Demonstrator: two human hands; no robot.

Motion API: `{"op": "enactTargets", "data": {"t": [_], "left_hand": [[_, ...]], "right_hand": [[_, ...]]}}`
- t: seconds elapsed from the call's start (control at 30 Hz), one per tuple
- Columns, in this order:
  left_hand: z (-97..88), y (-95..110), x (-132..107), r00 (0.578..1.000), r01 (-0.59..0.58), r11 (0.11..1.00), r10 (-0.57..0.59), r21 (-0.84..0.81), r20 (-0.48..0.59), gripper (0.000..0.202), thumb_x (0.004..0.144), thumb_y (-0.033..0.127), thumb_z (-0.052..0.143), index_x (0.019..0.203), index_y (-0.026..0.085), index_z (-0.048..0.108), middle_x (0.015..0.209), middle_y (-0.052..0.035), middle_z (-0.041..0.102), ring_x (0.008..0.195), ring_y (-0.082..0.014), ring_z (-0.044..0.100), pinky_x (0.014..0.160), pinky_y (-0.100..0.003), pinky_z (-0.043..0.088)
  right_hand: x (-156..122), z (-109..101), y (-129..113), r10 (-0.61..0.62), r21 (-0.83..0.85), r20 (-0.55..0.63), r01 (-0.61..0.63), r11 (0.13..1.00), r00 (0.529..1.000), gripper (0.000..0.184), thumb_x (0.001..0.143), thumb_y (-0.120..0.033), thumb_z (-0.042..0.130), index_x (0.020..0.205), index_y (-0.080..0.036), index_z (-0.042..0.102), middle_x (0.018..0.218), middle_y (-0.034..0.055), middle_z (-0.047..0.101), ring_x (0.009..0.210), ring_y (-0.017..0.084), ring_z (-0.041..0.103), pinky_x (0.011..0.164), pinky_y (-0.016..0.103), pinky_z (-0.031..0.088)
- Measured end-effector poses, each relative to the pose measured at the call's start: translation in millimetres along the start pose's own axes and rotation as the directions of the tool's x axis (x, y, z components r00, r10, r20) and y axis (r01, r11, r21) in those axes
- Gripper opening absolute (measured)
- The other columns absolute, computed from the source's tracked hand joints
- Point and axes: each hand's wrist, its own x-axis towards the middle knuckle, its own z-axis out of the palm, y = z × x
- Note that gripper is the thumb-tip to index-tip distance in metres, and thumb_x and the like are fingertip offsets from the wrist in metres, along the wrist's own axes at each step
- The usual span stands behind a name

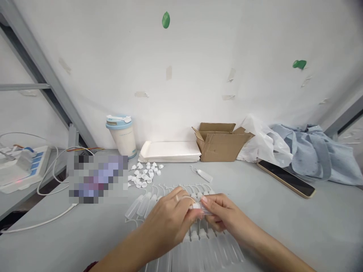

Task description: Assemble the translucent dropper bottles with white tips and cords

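Two bare hands work over one grey desk [283, 219]: the left hand [170, 213] has its fingers closed around the white capped end [195, 206] of one clear tube [205, 210], while the right hand [222, 211] pinches that tube's body between thumb and fingers, so the piece lies sideways between both hands, above the rows on the desk. Of those, three tubes in the back row [144, 205] show plainly at the left, with more behind the hands; the front row [204, 251] holds at least six, too overlapped for a sure count. One single tube [204, 175] with a thin cord lies apart beyond the hands, and roughly twenty small white caps [149, 180] are scattered to its left, some touching. Farther back stand one lidded cup [123, 138], one stack of white envelopes [172, 151], one open cardboard box [224, 147], one white plastic bag [261, 145], one blue cloth bag [314, 155] and one phone [286, 177]; one pixelated object [100, 177] sits at the left. The stack and the box are near the desk's back edge, along the wall [198, 56]. The front edge is out of view. Open room runs widest from the right hand toward the phone; on the left, bare desk is narrower, with a white cable [42, 223] crossing it
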Motion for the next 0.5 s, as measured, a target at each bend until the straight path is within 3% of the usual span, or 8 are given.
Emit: {"op": "enactTargets", "data": {"t": [0.1,0.2,0.3,0.5], "left_hand": [[-4.5,-3.1,1.3,0.978,0.199,0.968,-0.188,-0.152,0.087,0.028,0.093,0.021,0.039,0.066,0.017,0.044,0.064,-0.0013,0.052,0.063,-0.0149,0.047,0.057,-0.026,0.039],[-7.0,-5.5,3.1,0.960,0.277,0.931,-0.254,-0.237,0.122,0.027,0.092,0.020,0.042,0.066,0.017,0.046,0.068,-0.0014,0.056,0.066,-0.0140,0.051,0.062,-0.026,0.041],[-6.4,-5.9,3.7,0.971,0.239,0.935,-0.222,-0.262,0.093,0.026,0.090,0.020,0.045,0.065,0.017,0.050,0.063,-0.0011,0.054,0.063,-0.0142,0.049,0.061,-0.026,0.040],[-7.0,-5.8,3.0,0.993,0.114,0.958,-0.117,-0.263,0.002,0.016,0.089,0.019,0.048,0.076,0.014,0.056,0.065,-0.0026,0.055,0.064,-0.0142,0.049,0.060,-0.026,0.041]], "right_hand": [[1.4,-0.6,-2.2,-0.081,-0.146,-0.036,0.075,0.986,0.996,0.045,0.086,-0.055,0.044,0.060,-0.018,0.037,0.053,-0.0077,0.023,0.047,0.007,0.018,0.043,0.022,0.015],[2.4,-1.2,-4.8,-0.187,-0.337,-0.055,0.158,0.928,0.981,0.039,0.090,-0.050,0.041,0.072,-0.016,0.051,0.061,-0.0035,0.038,0.055,0.009,0.032,0.051,0.022,0.026],[3.2,-2.0,-5.2,-0.231,-0.447,-0.049,0.185,0.875,0.972,0.037,0.090,-0.047,0.041,0.073,-0.016,0.053,0.065,-0.0015,0.042,0.062,0.011,0.037,0.058,0.024,0.029],[4.6,1.1,1.2,-0.169,-0.288,-0.069,0.142,0.947,0.983,0.046,0.088,-0.054,0.039,0.059,-0.019,0.036,0.057,-0.0054,0.024,0.051,0.009,0.021,0.047,0.024,0.019]]}}
